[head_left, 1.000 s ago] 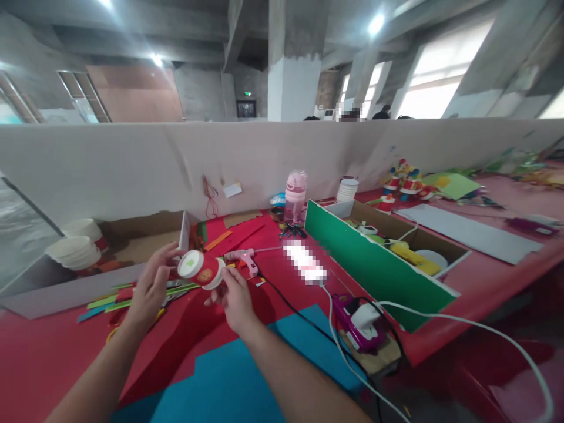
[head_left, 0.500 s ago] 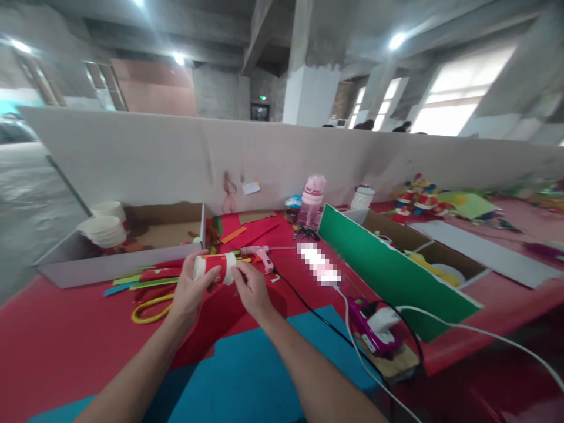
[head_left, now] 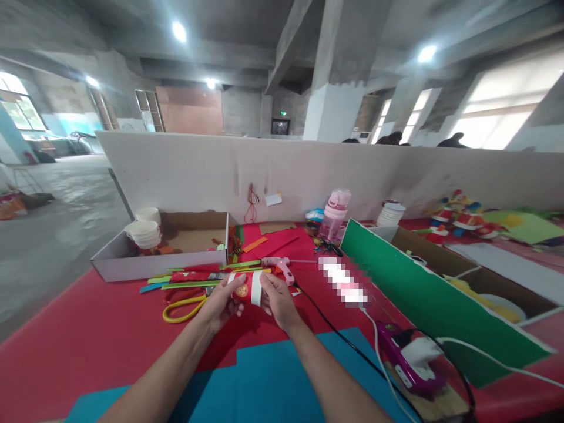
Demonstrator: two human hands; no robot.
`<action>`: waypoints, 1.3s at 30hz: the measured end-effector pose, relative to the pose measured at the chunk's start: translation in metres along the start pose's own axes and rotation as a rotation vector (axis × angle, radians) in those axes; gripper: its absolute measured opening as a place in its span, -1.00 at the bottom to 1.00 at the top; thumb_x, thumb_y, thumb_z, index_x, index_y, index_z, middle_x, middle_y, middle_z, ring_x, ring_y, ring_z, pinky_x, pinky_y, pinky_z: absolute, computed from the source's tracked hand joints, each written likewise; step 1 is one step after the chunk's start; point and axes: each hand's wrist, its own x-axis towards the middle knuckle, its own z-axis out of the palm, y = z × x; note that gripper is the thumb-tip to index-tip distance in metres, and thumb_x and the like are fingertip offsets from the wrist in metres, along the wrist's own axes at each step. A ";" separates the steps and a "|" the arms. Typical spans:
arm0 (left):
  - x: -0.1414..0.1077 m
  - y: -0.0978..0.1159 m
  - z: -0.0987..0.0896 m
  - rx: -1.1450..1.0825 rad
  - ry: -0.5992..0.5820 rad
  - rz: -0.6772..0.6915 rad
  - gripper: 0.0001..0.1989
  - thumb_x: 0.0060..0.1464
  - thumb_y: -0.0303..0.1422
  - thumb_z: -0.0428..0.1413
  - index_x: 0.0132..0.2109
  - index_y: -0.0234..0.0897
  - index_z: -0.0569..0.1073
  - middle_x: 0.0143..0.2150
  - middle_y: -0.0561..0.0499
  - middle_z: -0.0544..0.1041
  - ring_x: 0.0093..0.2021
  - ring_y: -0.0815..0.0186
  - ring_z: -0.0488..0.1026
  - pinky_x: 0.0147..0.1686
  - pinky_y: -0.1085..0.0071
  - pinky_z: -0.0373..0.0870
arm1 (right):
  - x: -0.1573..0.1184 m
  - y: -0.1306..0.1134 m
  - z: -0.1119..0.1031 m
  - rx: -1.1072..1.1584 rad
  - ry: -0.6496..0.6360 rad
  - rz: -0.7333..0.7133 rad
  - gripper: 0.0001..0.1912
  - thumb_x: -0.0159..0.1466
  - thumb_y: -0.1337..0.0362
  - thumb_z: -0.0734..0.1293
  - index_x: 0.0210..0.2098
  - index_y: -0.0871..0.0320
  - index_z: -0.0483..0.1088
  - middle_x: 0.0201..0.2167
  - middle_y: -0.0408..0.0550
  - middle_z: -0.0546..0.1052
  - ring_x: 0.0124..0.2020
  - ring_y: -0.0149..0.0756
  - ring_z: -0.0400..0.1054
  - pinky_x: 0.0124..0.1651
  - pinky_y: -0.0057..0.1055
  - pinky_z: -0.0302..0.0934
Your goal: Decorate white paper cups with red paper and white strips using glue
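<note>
A white paper cup [head_left: 256, 289] wrapped in a red band with a gold round emblem lies sideways between my two hands. My left hand [head_left: 220, 304] grips its left end, thumb on the red band. At the other end, my right hand [head_left: 278, 298] pinches the white part with thumb and fingers. Just behind the cup a pink glue gun [head_left: 282, 267] lies on the red table cover. Scissors with yellow handles [head_left: 183, 310] and several green paper strips [head_left: 189, 285] lie to the left of my left hand.
A white-sided box [head_left: 154, 265] with stacked cups [head_left: 146, 235] stands at left. On the right are a green-sided box [head_left: 423, 294], a purple power strip [head_left: 409, 358] and cables. A pink bottle [head_left: 335, 214] stands behind, before a white partition [head_left: 198, 170]. Blue sheets [head_left: 273, 376] lie in front.
The camera view has shifted, so everything sits further right and lower. The cup has turned in my hands, and its gold emblem now faces me. Both hands still hold it.
</note>
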 end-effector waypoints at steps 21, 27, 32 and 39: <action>0.000 -0.016 0.010 0.032 0.145 0.191 -0.56 -0.17 -0.11 0.29 -0.24 -0.23 0.30 -0.53 0.13 0.46 -0.72 0.44 0.32 -0.77 0.53 0.28 | 0.009 0.012 -0.004 -0.214 0.324 -0.204 -0.59 0.16 -0.01 0.30 -0.63 0.13 0.19 -0.67 -0.20 0.23 -0.61 -0.43 0.08 -0.61 -0.50 -0.08; -0.004 -0.012 0.014 0.023 0.123 0.172 -0.57 -0.15 -0.10 0.28 -0.24 -0.23 0.31 -0.54 0.14 0.44 -0.73 0.46 0.30 -0.78 0.55 0.25 | 0.007 0.009 -0.001 0.171 0.150 0.068 -0.65 0.13 -0.04 0.32 -0.46 0.11 0.23 -0.72 -0.35 0.07 -0.75 -0.54 -0.15 -0.73 -0.55 -0.29; -0.004 -0.009 0.012 0.016 0.154 0.173 -0.58 -0.14 -0.10 0.27 -0.25 -0.23 0.30 -0.57 0.15 0.42 -0.75 0.45 0.28 -0.79 0.54 0.24 | 0.013 0.013 -0.006 0.278 0.281 0.074 -0.59 0.07 -0.01 0.37 -0.55 0.11 0.13 -0.74 -0.38 0.06 -0.78 -0.59 -0.17 -0.77 -0.59 -0.31; 0.000 0.005 0.000 0.010 0.122 0.330 -0.65 -0.05 -0.12 0.23 -0.27 -0.23 0.29 -0.53 0.14 0.44 -0.68 0.45 0.32 -0.73 0.54 0.29 | 0.018 0.014 -0.018 0.085 0.266 -0.123 -0.59 0.20 -0.06 0.27 -0.52 0.15 0.31 -0.69 -0.25 0.31 -0.72 -0.52 0.12 -0.64 -0.53 0.04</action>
